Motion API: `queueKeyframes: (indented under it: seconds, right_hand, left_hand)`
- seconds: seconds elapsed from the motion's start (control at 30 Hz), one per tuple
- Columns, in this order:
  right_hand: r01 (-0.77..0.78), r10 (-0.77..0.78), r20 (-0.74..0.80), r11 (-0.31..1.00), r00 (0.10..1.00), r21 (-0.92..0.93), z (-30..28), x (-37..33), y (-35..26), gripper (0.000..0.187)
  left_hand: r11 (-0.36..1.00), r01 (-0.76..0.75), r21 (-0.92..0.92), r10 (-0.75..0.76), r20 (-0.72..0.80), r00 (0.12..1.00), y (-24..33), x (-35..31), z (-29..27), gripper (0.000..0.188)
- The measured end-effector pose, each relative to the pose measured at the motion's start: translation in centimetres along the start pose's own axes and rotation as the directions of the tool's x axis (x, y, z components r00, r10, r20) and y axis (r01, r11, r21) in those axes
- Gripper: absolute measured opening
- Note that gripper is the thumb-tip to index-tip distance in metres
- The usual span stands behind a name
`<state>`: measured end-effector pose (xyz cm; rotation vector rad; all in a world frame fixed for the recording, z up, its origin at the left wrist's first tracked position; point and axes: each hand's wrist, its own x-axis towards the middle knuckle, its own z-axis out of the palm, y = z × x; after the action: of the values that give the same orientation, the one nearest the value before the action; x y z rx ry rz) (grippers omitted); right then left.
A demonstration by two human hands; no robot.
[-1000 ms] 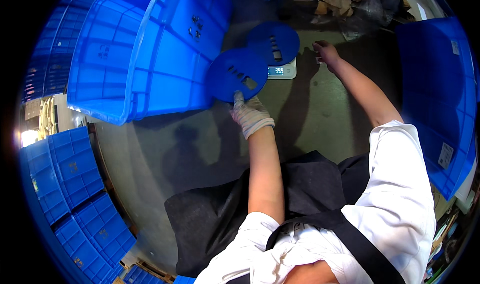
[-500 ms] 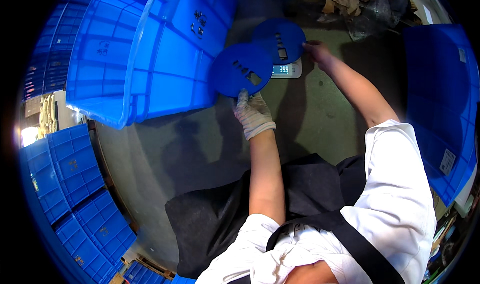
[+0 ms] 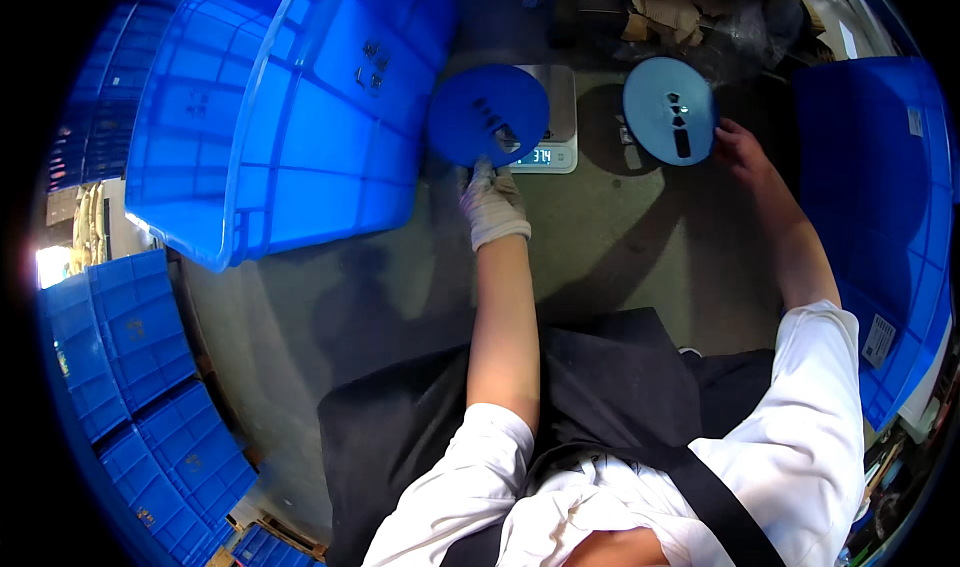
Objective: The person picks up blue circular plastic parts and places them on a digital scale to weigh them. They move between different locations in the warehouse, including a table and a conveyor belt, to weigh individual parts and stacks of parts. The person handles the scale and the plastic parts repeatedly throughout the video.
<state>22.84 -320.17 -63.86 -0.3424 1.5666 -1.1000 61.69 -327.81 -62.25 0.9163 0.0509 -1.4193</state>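
Note:
My gloved left hand (image 3: 490, 204) grips the near edge of a round blue plastic disc (image 3: 470, 107) with cut-out slots and a window. That disc hangs over the left part of a small digital scale (image 3: 562, 107), whose lit display shows at its front. Off to the right, my bare right hand (image 3: 742, 152) pinches the right rim of a second blue disc (image 3: 655, 107), which is tilted and shines pale in the light. This second disc is held clear of the scale, above the floor.
A large blue crate (image 3: 320, 117) stands at the left, close to the scale. Another blue bin (image 3: 875, 197) is on the right. Stacked blue crates (image 3: 150, 337) line the far left. Cardboard and clear plastic wrap (image 3: 720, 12) lie at the back right.
My right hand has carried its disc off the scale to the right and tilted it. My left hand's disc has moved slightly up and over the scale. The display reading has dropped.

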Motion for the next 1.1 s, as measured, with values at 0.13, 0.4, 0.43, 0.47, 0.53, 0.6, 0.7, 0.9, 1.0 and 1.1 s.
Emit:
queueKeyframes:
  seconds: [0.13,0.4,0.43,0.47,0.53,0.6,0.7,0.9,1.0,1.1]
  right_hand:
    - [0.016,-0.016,0.009,1.000,1.000,0.012,-5.9,-0.3,0.9,0.017]
    - [-0.013,0.012,-0.032,0.998,0.999,-0.053,-9.9,-1.5,2.2,0.015]
    - [-0.007,0.006,-0.023,0.999,1.000,-0.052,-10.0,-1.6,2.3,0.015]
    - [-0.001,0.000,-0.014,0.999,1.000,-0.052,-10.1,-1.8,2.3,0.015]
    - [-0.020,0.017,-0.048,0.998,0.999,-0.065,-9.8,-2.3,2.3,0.016]
    - [-0.026,0.021,-0.069,0.997,0.997,-0.066,-10.1,-2.7,2.3,0.016]
    - [-0.016,0.012,-0.067,0.998,0.998,-0.058,-10.7,-3.3,2.2,0.019]
    - [0.033,-0.036,-0.026,0.996,0.999,-0.083,-11.1,-3.7,1.6,0.028]
    - [0.015,-0.028,-0.117,0.993,0.993,-0.114,-9.8,-4.4,1.0,0.033]
    - [0.007,-0.032,-0.184,0.991,0.982,-0.135,-9.7,-4.9,0.5,0.039]
  left_hand:
    - [0.990,0.087,0.109,-0.081,-0.052,0.995,-3.1,1.7,1.6,0.035]
    - [0.976,0.055,0.211,-0.052,-0.024,0.998,-5.9,2.7,4.1,0.039]
    - [0.973,0.048,0.225,-0.045,-0.018,0.999,-5.8,2.9,3.9,0.040]
    - [0.970,0.041,0.239,-0.039,-0.013,0.999,-5.6,3.0,3.8,0.040]
    - [0.951,0.046,0.307,-0.037,-0.035,0.999,-5.1,3.1,3.7,0.040]
    - [0.920,0.057,0.387,-0.031,-0.074,0.997,-5.3,2.6,4.0,0.039]
    - [0.884,0.076,0.461,-0.011,-0.142,0.990,-5.7,1.6,4.8,0.037]
    - [0.770,0.142,0.623,0.007,-0.231,0.973,-4.9,1.4,5.1,0.036]
    - [0.703,0.233,0.672,-0.005,-0.323,0.946,-3.5,1.2,5.1,0.043]
    - [0.692,0.249,0.678,0.016,-0.359,0.933,-3.1,0.3,4.2,0.042]
